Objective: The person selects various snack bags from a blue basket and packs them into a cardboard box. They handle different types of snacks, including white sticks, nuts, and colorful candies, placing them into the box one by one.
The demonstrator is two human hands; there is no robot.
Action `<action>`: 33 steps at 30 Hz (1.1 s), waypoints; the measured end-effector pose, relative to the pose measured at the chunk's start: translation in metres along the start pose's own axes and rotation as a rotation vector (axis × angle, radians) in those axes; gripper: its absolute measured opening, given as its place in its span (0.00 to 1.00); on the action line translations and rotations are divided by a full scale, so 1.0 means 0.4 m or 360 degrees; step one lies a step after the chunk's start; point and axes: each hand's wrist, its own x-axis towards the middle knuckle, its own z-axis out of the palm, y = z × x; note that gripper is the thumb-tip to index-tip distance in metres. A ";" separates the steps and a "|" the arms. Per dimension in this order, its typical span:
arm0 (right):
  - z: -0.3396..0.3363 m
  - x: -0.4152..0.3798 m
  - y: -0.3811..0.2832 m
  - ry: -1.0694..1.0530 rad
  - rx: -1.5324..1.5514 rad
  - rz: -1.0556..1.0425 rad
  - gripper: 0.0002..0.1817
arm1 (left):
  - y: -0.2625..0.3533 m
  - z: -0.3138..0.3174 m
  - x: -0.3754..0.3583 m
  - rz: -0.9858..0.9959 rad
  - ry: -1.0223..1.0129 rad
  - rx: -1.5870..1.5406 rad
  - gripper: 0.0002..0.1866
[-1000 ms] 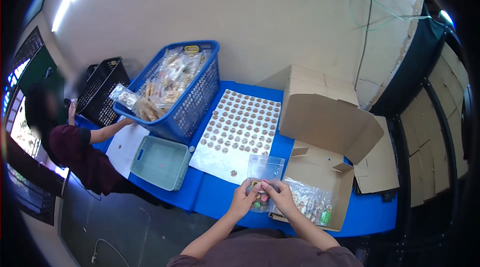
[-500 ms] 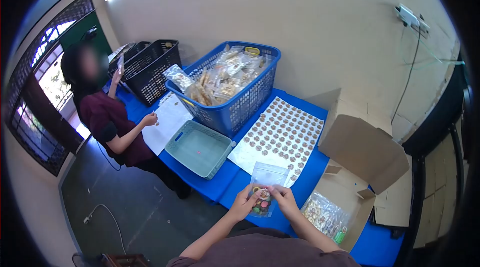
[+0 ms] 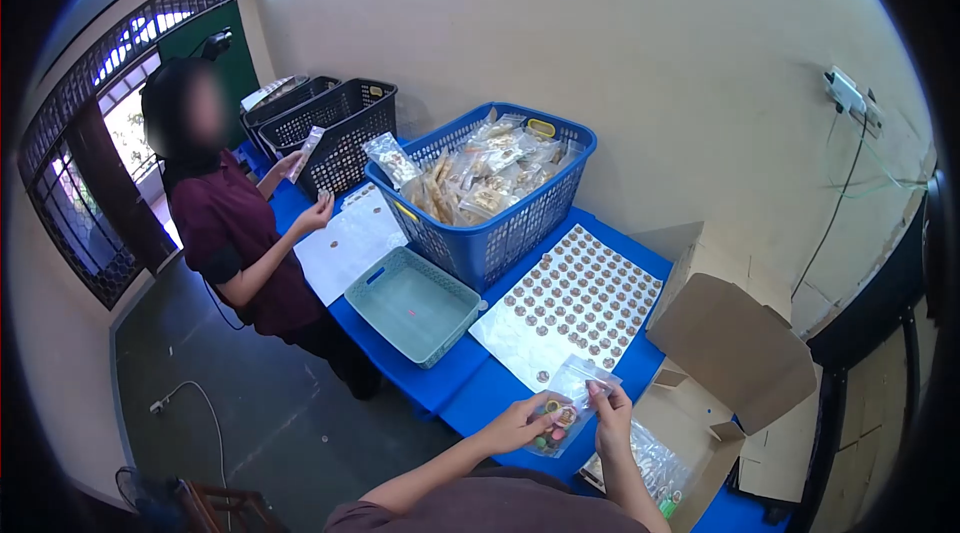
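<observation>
My left hand (image 3: pixel 532 421) is closed round the lower side of a clear zip bag (image 3: pixel 580 383), its thumb against a round sticker on the front. Colourful round pieces, green and pink among them, show through the bottom of this bag. Closer to the top, my right hand (image 3: pixel 612 407) pinches the bag's right edge between thumb and fingers. The bag leans to the right. Just beyond it lies a white sheet of round stickers (image 3: pixel 590 305) in rows, with bare backing at its near left part.
A blue basket (image 3: pixel 520 238) full of filled packets stands behind a shallow green tray (image 3: pixel 385 301). At right, an open cardboard box (image 3: pixel 735 353) holds clear bags (image 3: pixel 655 468). A co-worker (image 3: pixel 235 233) stands at left by black baskets (image 3: pixel 350 138), holding a packet (image 3: pixel 307 153).
My right hand has shifted up to the bag's upper right edge, and the bag now tilts right. The co-worker's packet is lower and their other hand higher. My view has turned slightly left.
</observation>
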 end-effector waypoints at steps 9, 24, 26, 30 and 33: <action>0.035 -0.019 0.012 -0.0596 -0.0271 0.0069 0.12 | -0.049 -0.032 0.010 0.0453 0.0567 0.0096 0.15; 0.096 -0.043 -0.056 -0.0492 -0.0427 -0.0382 0.16 | -0.041 -0.062 -0.022 0.0631 0.0483 0.0127 0.33; 0.117 -0.066 -0.074 -0.0703 -0.0814 -0.0593 0.18 | -0.072 -0.020 -0.015 0.0691 0.0449 0.0322 0.36; 0.081 -0.069 -0.038 -0.0464 -0.1107 -0.0699 0.24 | -0.062 0.037 -0.016 0.0373 0.0410 -0.0111 0.30; 0.080 -0.067 -0.024 -0.0195 -0.0680 -0.0644 0.25 | -0.042 0.034 -0.014 0.0650 0.0426 0.0046 0.13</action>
